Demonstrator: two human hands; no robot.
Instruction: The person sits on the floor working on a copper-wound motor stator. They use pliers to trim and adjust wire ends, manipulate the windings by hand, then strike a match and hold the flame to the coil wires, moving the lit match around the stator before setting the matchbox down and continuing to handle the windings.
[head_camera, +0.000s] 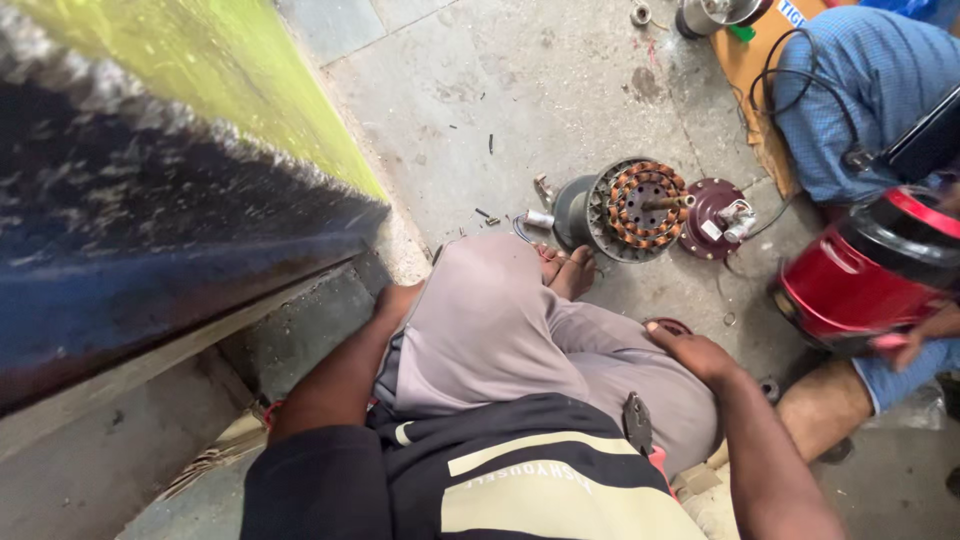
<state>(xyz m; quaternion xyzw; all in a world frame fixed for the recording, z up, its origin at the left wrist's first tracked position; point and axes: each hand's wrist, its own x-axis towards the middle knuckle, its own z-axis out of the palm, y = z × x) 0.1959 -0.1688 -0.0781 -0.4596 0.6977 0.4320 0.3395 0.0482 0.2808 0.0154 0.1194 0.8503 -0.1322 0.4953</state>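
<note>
- A grey concrete floor (560, 80), stained and gritty, fills the middle; at 9 o'clock rises a wall (150, 200) painted dark below and yellow-green above, blurred.
- The left hand (393, 300) sits at the thigh's outer side, mostly hidden; whether it is spread or closed cannot be told.
- One motor stator (636, 210) with copper windings stands on the floor at 1 o'clock, just beyond one bare foot (568, 270).
- One maroon end cap (713, 218) lies touching the stator's right side.
- The right hand (695, 352) rests flat on the knee, fingers loosely together, holding nothing.
- At 3 o'clock, another person's hand supports one red cylindrical housing (868, 270), cut off at the edge.
</note>
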